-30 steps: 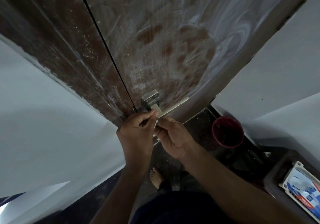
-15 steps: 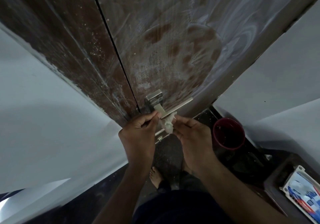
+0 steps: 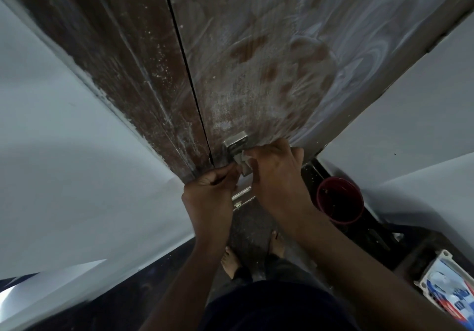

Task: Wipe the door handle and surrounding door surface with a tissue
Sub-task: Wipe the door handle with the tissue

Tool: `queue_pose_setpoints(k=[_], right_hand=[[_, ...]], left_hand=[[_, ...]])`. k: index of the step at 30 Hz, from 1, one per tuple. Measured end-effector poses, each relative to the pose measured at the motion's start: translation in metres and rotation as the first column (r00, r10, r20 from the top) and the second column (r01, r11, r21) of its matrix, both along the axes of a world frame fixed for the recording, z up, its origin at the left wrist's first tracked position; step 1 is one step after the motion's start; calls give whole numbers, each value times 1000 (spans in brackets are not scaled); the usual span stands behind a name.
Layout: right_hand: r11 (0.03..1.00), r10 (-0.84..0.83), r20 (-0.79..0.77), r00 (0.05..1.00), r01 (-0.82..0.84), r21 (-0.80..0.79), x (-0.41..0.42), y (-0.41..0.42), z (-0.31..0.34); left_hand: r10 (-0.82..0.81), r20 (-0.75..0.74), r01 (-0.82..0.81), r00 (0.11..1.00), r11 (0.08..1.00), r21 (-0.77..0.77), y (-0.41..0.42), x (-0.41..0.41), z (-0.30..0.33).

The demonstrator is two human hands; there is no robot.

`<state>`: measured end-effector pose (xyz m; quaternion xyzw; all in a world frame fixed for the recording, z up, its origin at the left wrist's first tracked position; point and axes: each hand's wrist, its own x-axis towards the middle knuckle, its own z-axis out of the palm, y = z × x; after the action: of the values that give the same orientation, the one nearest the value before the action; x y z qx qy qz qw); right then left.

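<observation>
Dusty brown door (image 3: pixel 256 61); right hand (image 3: pixel 275 171) presses tissue (image 3: pixel 246 157) around metal handle (image 3: pixel 234 143); left hand (image 3: pixel 210 189) pinches tissue's other end.

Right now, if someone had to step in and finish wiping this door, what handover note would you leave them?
Right hand: curled over the door handle, pressing the tissue against it.
Left hand: fingers curled just left of the handle, apparently pinching a tissue corner; hard to confirm.
Door: whitish swirled smears all over, with a few brown wiped patches above the handle.
Done: wiping has started at the handle.
Left: finish the handle, then clear the smears around it.
</observation>
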<state>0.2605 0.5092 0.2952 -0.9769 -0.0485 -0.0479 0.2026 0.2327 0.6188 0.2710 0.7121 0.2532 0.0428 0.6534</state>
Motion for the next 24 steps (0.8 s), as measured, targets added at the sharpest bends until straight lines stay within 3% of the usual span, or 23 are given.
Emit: queue_pose_setpoints(k=[3, 6, 12, 16, 18, 22, 24], right_hand=[[999, -2, -87, 996, 6, 42, 7, -5, 3], [994, 43, -1, 999, -43, 101, 0, -13, 3], [990, 144, 73, 987, -144, 0, 8, -16, -10], [978, 127, 69, 989, -114, -173, 14, -49, -4], [984, 75, 85, 994, -60, -165, 14, -52, -3], [967, 236, 117, 965, -221, -130, 1, -26, -13], [964, 236, 139, 962, -214, -156, 3, -35, -13]], left_hand=[[-8, 0, 8, 1000, 1000, 9, 0, 0, 0], [-16, -2, 16, 1000, 1000, -7, 1, 0, -1], [3, 5, -3, 1000, 1000, 10, -1, 0, -3], [5, 17, -4, 1000, 1000, -15, -2, -3, -1], [1, 19, -1, 1000, 1000, -12, -2, -2, -1], [-14, 22, 13, 1000, 1000, 24, -1, -1, -2], [-22, 27, 22, 999, 1000, 18, 0, 0, -3]])
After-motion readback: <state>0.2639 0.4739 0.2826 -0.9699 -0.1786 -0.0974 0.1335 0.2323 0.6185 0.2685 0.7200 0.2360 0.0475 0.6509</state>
